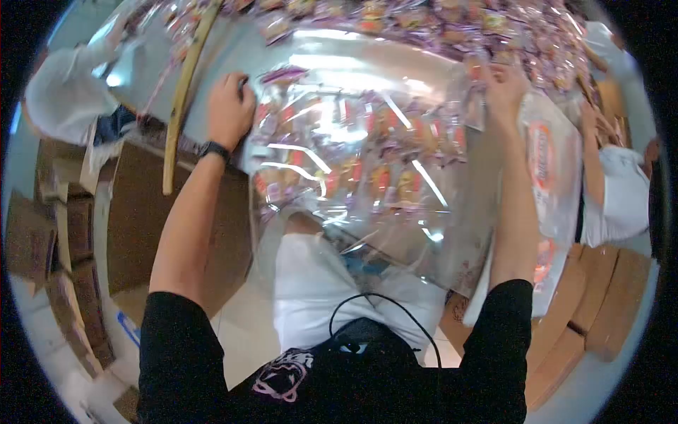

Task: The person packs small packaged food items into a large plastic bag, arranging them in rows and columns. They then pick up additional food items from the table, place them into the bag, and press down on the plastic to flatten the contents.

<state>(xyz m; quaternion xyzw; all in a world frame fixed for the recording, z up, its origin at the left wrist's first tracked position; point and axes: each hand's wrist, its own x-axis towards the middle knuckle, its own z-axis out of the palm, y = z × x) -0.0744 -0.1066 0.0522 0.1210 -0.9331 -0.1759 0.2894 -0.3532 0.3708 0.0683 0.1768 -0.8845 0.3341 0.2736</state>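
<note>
A large clear plastic bag (pixel 424 180) lies in front of me with rows of small wrapped snack packets (pixel 346 177) inside, purple and orange in colour. My left hand (pixel 231 109) is closed at the bag's left edge, its fingers curled, and a small dark thing I cannot make out shows at the fingertips. At the upper right side of the bag, my right hand (pixel 504 92) pinches the film with bent fingers. Glare hides part of the packets. The lower part of the bag hangs over the table's near side, above my lap.
Many loose packets (pixel 452 21) are heaped along the far side. A wooden strip (pixel 185 99) runs along the left. Printed plastic bags (pixel 554 155) lie at the right. Cardboard boxes (pixel 176 219) stand at the left, more cartons (pixel 586 304) at the right. Other people work on both sides.
</note>
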